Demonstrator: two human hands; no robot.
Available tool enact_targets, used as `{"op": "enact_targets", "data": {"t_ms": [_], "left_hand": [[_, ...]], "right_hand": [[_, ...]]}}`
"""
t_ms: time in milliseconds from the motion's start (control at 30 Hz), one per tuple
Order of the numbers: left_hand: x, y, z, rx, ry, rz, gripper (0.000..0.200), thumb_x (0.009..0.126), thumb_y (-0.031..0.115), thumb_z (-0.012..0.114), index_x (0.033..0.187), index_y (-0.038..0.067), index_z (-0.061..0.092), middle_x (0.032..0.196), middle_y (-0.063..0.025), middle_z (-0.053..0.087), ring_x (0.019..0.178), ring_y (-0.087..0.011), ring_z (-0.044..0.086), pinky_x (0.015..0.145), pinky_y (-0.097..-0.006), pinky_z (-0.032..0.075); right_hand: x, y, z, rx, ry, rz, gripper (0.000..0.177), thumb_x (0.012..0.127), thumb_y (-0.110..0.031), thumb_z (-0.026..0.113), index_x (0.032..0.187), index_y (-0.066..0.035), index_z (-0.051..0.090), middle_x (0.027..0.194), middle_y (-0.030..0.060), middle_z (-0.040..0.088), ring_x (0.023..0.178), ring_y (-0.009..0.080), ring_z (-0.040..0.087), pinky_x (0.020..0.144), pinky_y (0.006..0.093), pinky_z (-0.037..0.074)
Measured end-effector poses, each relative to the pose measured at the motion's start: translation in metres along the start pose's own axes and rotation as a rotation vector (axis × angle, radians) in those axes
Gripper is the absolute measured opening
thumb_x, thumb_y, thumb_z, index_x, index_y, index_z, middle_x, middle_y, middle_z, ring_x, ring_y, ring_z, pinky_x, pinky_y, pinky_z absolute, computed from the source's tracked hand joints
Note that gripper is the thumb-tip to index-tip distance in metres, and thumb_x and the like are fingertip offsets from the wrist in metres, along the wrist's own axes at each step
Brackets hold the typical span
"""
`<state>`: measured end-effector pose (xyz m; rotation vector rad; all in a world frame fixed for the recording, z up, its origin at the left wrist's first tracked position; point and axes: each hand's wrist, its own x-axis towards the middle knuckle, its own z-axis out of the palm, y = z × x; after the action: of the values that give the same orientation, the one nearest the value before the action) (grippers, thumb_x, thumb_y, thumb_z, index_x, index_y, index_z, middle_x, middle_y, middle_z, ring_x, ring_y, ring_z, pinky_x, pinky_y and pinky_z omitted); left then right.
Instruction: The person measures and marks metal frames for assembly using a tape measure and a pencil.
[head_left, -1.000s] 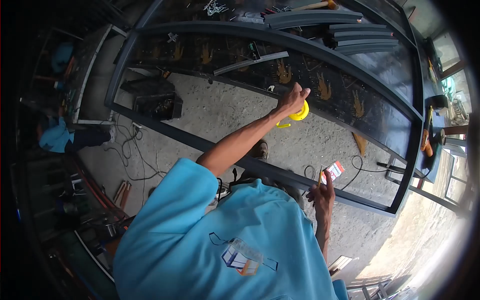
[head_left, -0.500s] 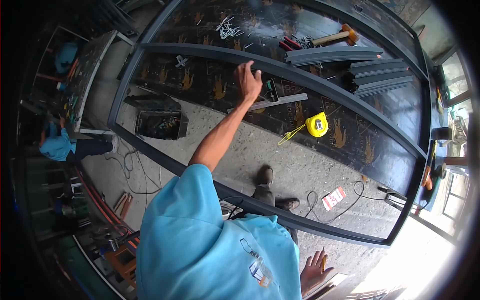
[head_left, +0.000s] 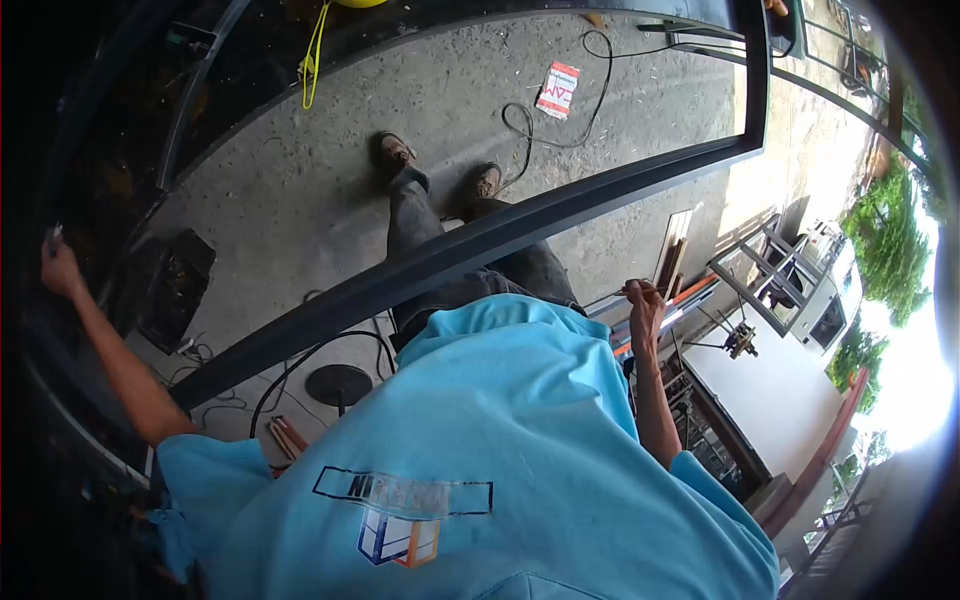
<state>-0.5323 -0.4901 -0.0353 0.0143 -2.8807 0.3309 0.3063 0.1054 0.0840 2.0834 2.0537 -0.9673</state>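
Observation:
My left hand (head_left: pixel 62 268) is stretched out at the far left, over the shaded dark table (head_left: pixel 120 110). Its fingers are pinched round something small and pale that I cannot make out. To the right, beside my body, my right hand (head_left: pixel 645 302) is raised with its fingers bent together. The pencil that shows in it in the earlier view is barely discernible now. A dark grey metal frame (head_left: pixel 480 235) runs slantwise across in front of my waist, with neither hand seen gripping it. A yellow tape measure (head_left: pixel 358 3) is cut off by the top edge, its yellow cord (head_left: pixel 313 60) hanging down.
An open black toolbox (head_left: pixel 178 290) stands on the floor at left. A red-and-white paper (head_left: pixel 557 90) and a looping black cable (head_left: pixel 603 75) lie by my feet. A round dark base (head_left: pixel 338 383) is behind the frame bar. Long strips (head_left: pixel 675 245) and a grey frame (head_left: pixel 775 270) are at right.
My view has swung down and right. My left hand has gone from over the tabletop's middle to the far left; my right hand has come up, its spread fingers now bent together.

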Motion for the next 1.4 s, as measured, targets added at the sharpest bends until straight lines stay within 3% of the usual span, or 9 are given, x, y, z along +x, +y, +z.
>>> {"op": "enact_targets", "data": {"t_ms": [100, 300, 467, 900, 1033, 1067, 1133, 1233, 1400], "left_hand": [[-0.168, 0.175, -0.164, -1.043, -0.417, 0.071, 0.037, 0.087, 0.026, 0.062, 0.114, 0.0, 0.057, 0.09, -0.0065, 0.065, 0.082, -0.011, 0.06, 0.071, -0.0234, 0.047], [-0.385, 0.36, -0.312, -1.294, -1.641, 0.699, 0.046, 0.082, 0.03, 0.068, 0.117, 0.003, 0.055, 0.095, -0.0098, 0.063, 0.086, -0.014, 0.059, 0.076, -0.0267, 0.047], [-0.455, 0.439, -0.325, -1.041, -1.595, 1.027, 0.073, 0.069, 0.053, 0.072, 0.115, -0.002, 0.057, 0.101, -0.023, 0.063, 0.097, -0.0298, 0.061, 0.086, -0.0358, 0.046], [-0.479, 0.483, -0.325, -0.733, -1.175, 1.256, 0.061, 0.066, 0.067, 0.066, 0.053, 0.008, 0.058, 0.044, -0.0015, 0.044, 0.046, -0.013, 0.053, 0.044, -0.0247, 0.04], [-0.478, 0.486, -0.321, -0.879, -1.184, 1.304, 0.062, 0.068, 0.068, 0.064, 0.052, 0.008, 0.058, 0.044, -0.0018, 0.044, 0.045, -0.0144, 0.052, 0.043, -0.0277, 0.044], [-0.463, 0.495, -0.346, -0.595, -1.537, 1.178, 0.047, 0.076, 0.045, 0.067, 0.084, -0.001, 0.069, 0.076, -0.0098, 0.06, 0.073, -0.0163, 0.057, 0.069, -0.0291, 0.05], [-0.443, 0.504, -0.361, -0.487, -1.803, 1.228, 0.041, 0.076, 0.042, 0.067, 0.074, 0.001, 0.067, 0.066, -0.0049, 0.058, 0.061, -0.0157, 0.056, 0.065, -0.0287, 0.05], [-0.466, 0.485, -0.344, -0.856, -1.436, 1.258, 0.037, 0.076, 0.038, 0.067, 0.074, 0.001, 0.066, 0.066, -0.0052, 0.058, 0.059, -0.0162, 0.057, 0.061, -0.03, 0.05], [-0.466, 0.487, -0.337, -0.799, -1.495, 1.357, 0.042, 0.074, 0.043, 0.067, 0.079, 0.002, 0.068, 0.072, -0.0096, 0.062, 0.063, -0.0211, 0.06, 0.061, -0.0329, 0.05]], "right_hand": [[-0.016, -0.071, 0.015, 0.437, -0.105, -0.131, 0.028, 0.088, -0.017, 0.053, 0.107, 0.003, 0.059, 0.076, 0.0083, 0.064, 0.07, 0.0121, 0.059, 0.06, 0.024, 0.044], [-0.053, -0.15, 0.054, 0.3, -0.329, -0.302, 0.029, 0.077, -0.009, 0.068, 0.104, -0.001, 0.063, 0.084, 0.0025, 0.06, 0.066, 0.0051, 0.047, 0.057, 0.0201, 0.04], [-0.041, -0.123, 0.072, 0.283, -0.204, -0.52, 0.033, 0.072, -0.01, 0.074, 0.102, -0.001, 0.064, 0.087, 0.0043, 0.06, 0.064, 0.0084, 0.049, 0.055, 0.0226, 0.041], [0.006, -0.073, 0.123, 0.574, 0.066, -0.606, 0.024, 0.076, -0.013, 0.072, 0.094, 0.001, 0.065, 0.084, 0.0077, 0.063, 0.06, 0.0102, 0.053, 0.053, 0.0234, 0.042], [0.003, -0.079, 0.129, 0.475, 0.141, -0.535, 0.02, 0.076, -0.017, 0.072, 0.086, -0.001, 0.064, 0.07, 0.0043, 0.057, 0.055, 0.0098, 0.049, 0.051, 0.0251, 0.04], [0.001, -0.079, 0.133, 0.478, 0.159, -0.508, 0.02, 0.076, -0.018, 0.072, 0.084, -0.001, 0.064, 0.066, 0.0034, 0.055, 0.054, 0.0097, 0.048, 0.051, 0.0255, 0.039], [0.006, -0.078, 0.14, 0.49, 0.198, -0.53, 0.022, 0.075, -0.02, 0.072, 0.084, -0.002, 0.064, 0.063, 0.0027, 0.054, 0.053, 0.0093, 0.048, 0.05, 0.0249, 0.039], [0.007, -0.079, 0.141, 0.507, 0.239, -0.598, 0.024, 0.074, -0.023, 0.073, 0.082, -0.002, 0.064, 0.062, 0.0035, 0.054, 0.054, 0.0092, 0.048, 0.051, 0.0244, 0.039], [0.012, -0.075, 0.15, 0.536, 0.29, -0.61, 0.024, 0.074, -0.024, 0.073, 0.082, -0.003, 0.064, 0.058, 0.0036, 0.054, 0.054, 0.0098, 0.048, 0.051, 0.0251, 0.039]]}}
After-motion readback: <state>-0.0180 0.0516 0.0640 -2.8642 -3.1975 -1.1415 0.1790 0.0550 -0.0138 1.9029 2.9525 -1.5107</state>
